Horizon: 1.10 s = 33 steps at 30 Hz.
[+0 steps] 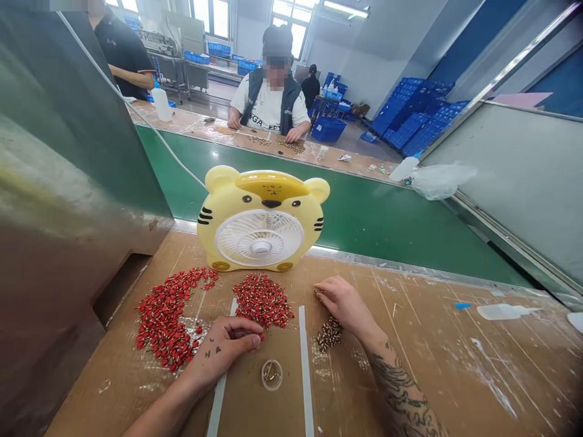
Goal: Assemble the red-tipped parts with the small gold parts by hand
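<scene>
My left hand [225,347] is closed in a pinch, with a small red piece [261,335] between thumb and forefinger. Just beyond it lies a heap of small red pieces with pale tips [262,299], and a wider red pile [166,318] spreads to its left. My right hand [342,301] rests low over the cardboard with thumb and fingers drawn together; a tiny brownish bit shows at the fingertips, too small to name. Below that hand is a small pile of dark and gold pieces [330,334]. A small clear cup [272,374] holding a thin stick stands between my forearms.
A yellow tiger-faced fan [262,221] stands at the table's back edge, its white cord [175,155] running up left. A metal housing [68,182] borders the left. At right lies a white squeeze bottle [505,311]. Across the green belt [364,224], a co-worker [273,97] handles small pieces.
</scene>
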Tool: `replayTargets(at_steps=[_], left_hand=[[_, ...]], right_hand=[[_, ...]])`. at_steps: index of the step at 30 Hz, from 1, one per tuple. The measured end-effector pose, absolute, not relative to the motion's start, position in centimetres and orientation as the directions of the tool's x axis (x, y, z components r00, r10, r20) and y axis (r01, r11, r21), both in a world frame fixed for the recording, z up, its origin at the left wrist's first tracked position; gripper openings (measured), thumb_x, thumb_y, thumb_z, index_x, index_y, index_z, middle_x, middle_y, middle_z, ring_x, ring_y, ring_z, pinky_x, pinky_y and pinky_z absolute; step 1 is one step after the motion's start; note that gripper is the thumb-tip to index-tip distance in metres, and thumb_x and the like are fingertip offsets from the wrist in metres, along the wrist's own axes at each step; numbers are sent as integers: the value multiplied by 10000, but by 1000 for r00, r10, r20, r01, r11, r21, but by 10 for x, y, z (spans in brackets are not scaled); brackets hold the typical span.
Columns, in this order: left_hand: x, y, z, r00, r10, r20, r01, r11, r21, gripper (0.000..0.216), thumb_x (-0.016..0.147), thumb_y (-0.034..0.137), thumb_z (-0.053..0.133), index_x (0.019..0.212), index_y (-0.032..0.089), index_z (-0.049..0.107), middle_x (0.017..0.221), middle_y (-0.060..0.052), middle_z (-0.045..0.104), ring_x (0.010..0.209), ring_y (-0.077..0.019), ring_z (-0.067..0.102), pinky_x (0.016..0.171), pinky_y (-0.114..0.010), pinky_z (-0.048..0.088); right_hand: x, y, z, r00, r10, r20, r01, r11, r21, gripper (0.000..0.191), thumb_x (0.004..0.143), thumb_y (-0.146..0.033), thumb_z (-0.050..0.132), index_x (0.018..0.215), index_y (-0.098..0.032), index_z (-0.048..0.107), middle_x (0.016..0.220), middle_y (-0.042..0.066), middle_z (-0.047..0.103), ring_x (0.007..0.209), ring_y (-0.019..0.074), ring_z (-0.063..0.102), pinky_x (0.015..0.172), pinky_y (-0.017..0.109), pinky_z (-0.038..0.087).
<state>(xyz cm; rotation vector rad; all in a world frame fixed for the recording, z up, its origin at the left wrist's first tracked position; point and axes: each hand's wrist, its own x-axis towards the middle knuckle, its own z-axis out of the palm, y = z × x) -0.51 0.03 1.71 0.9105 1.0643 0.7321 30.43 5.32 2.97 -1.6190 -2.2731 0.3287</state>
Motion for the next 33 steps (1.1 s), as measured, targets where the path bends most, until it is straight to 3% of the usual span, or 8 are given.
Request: replayTargets(at_steps=[6,10,13,17,20,25,33], left_hand=[[-6,1,14,315,863,-395,-87,441,893,194,682,281,787,830,155,780,715,-22,719,667,-139,603,639,-224,424],[-6,1,16,308,868,-388,-53,423,904,188,692,276,775,832,150,781,719,-26,717,664,-141,599,627,-223,425],[-5,-2,17,284,893,-349,-36,374,927,185,718,279,756,848,150,786,741,-41,732,677,-153,617,623,-227,441],[-2,-7,18,207,959,-193,-28,203,979,141,745,260,731,829,168,797,828,-71,758,756,-190,672,685,-251,507],[-1,-11,19,192,981,-31,-3,32,999,109,771,220,713,829,187,800,853,-79,764,791,-195,692,728,-264,535],[-4,-13,20,212,965,155,20,-163,986,129,815,173,688,875,209,797,850,-82,767,802,-197,700,767,-293,549],[-5,-14,22,239,941,238,-24,-240,971,170,829,131,675,916,211,797,867,-86,758,776,-177,698,727,-267,546]], right_hand=[[298,68,23,-343,932,116,869,362,-338,232,881,-133,532,786,-195,734,789,68,694,796,220,602,727,335,484],[295,60,30,-325,936,132,858,351,-375,169,870,-165,547,804,-181,702,785,51,692,769,207,620,705,321,487],[278,40,34,-225,959,174,785,284,-551,123,851,-202,568,823,-176,685,745,29,687,659,177,619,625,285,477],[238,8,32,-194,963,187,525,263,-810,70,815,-197,603,767,-189,654,728,22,673,654,163,616,602,252,486],[208,-7,32,-199,964,179,362,242,-900,63,815,-203,637,771,-191,681,748,36,681,673,163,623,609,252,505],[184,-19,33,-133,983,128,269,160,-950,65,796,-263,744,802,-201,762,753,51,734,661,170,675,588,246,543],[180,-21,37,-159,966,205,242,239,-940,64,804,-252,756,782,-197,731,739,44,725,690,177,678,635,269,554]])
